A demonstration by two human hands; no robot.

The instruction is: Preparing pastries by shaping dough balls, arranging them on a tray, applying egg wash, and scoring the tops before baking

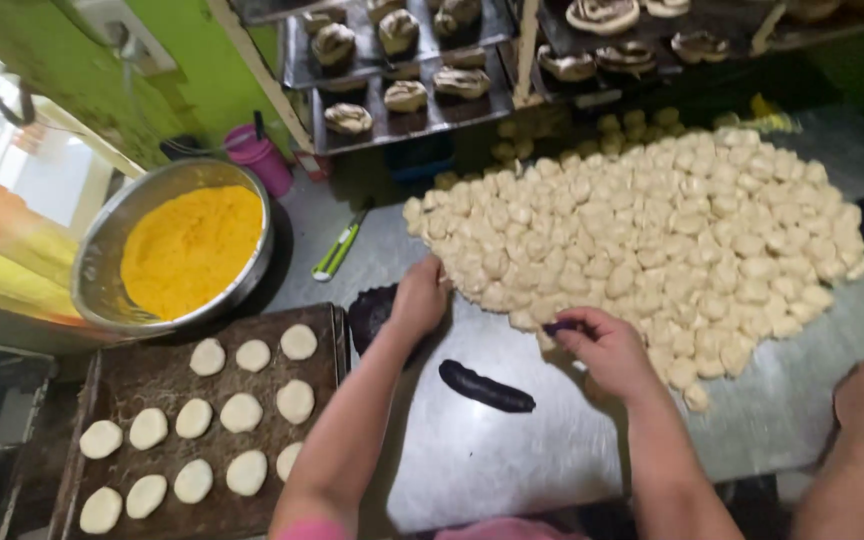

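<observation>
Bench (512, 470): steel, all things are carried on it.
Dough pile (652, 230): many pale lumps, heaped toward the far right corner.
Dark roll (486, 388): laid near the front edge, long axis left to right, just below and left of the right hand, which is nearer.
Right hand (607, 350): closed, 1 small dark piece (562, 327) is pinched.
Left hand (420, 297): laid on a dark lump (372, 312); grip cannot be told.

A bakery's work area: steel desk (512, 450) heaped with cut dough pieces (652, 240), baking tray (152, 385) of flattened rounds, racks of shaped buns (402, 60) behind (plus a big bowl (102, 240) of yellow filling).
</observation>
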